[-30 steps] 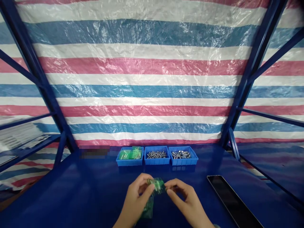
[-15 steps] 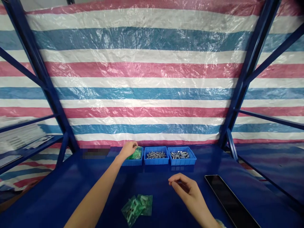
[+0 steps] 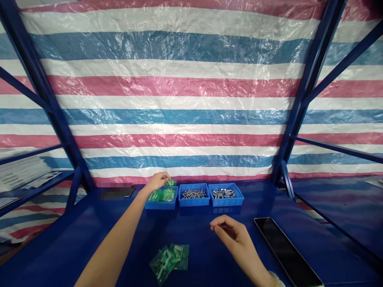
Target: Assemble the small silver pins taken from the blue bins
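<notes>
My left hand (image 3: 158,181) reaches to the back of the table, its fingers closed on a small green plastic bag (image 3: 171,182) just above the left blue bin (image 3: 161,205). More green bags (image 3: 163,195) lie inside that bin. My right hand (image 3: 235,235) hovers over the middle of the table with thumb and fingertips together; whether anything is between them is hidden. Left of it, a couple of overlapping green bags (image 3: 170,259) with small pale and metallic parts inside lie on the blue table (image 3: 197,227).
A middle blue bin (image 3: 194,202) holds small grey cylindrical parts; a right blue bin (image 3: 228,202) holds metallic pieces. A large dark tablet-like device (image 3: 287,251) lies at right, a phone (image 3: 129,191) at back left. Blue frame posts (image 3: 295,115) flank a striped sheet (image 3: 179,115).
My left hand has lifted slightly out of the left bin, and a green bag now shows at its fingertips. The right hand keeps its pose. The view has shifted a little.
</notes>
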Available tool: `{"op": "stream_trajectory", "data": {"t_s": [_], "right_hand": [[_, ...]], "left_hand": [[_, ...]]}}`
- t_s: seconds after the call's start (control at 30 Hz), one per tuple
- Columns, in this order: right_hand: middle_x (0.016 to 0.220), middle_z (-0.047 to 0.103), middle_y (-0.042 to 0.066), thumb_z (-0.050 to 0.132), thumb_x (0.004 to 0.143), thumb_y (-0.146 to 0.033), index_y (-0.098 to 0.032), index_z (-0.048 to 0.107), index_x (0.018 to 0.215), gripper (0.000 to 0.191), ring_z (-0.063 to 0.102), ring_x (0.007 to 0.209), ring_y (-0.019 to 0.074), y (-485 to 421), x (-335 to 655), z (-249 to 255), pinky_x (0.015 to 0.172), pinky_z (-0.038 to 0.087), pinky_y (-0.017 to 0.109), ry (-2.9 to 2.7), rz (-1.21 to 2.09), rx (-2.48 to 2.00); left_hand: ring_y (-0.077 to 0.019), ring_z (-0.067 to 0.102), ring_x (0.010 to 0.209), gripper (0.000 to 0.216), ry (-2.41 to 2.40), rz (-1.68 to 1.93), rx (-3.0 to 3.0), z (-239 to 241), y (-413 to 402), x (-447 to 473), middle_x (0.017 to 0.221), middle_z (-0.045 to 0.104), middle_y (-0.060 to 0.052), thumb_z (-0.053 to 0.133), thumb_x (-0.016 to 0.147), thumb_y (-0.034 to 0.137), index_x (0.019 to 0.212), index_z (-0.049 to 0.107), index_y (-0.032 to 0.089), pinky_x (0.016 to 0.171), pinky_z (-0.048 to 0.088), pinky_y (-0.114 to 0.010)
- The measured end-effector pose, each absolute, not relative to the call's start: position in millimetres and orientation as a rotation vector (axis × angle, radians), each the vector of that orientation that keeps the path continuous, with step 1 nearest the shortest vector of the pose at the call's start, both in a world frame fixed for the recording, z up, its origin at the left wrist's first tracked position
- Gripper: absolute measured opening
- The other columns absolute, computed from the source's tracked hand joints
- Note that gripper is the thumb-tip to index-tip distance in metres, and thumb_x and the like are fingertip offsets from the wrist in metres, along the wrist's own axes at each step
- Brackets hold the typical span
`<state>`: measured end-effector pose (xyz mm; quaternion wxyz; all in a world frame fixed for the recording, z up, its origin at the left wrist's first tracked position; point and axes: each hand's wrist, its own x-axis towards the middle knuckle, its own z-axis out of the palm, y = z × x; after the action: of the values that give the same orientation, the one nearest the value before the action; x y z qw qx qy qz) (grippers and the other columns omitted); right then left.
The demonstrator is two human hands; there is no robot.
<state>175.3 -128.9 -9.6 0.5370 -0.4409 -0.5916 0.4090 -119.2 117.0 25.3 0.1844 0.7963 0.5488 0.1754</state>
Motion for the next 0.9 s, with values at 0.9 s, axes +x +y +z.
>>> {"op": "stream_trajectory", "data": {"t_s": [0.9], "right_hand": [[0.082, 0.071, 0.005, 0.067, 0.086, -0.048, -0.021, 0.073, 0.085, 0.028, 0.068, 0.083, 0.0231, -129.9, 170.8, -16.6, 0.077, 0.052, 0.029, -1.355, 1.001, -1.057]], "left_hand": [[-0.0221, 0.065, 0.101, 0.030, 1.500, 0.398, 2.647, 5.3, 110.3, -115.6, 0.122, 0.064, -0.008, 0.061, 0.094, 0.033, 0.120, 0.060, 0.018, 0.086, 0.056, -0.044]]}}
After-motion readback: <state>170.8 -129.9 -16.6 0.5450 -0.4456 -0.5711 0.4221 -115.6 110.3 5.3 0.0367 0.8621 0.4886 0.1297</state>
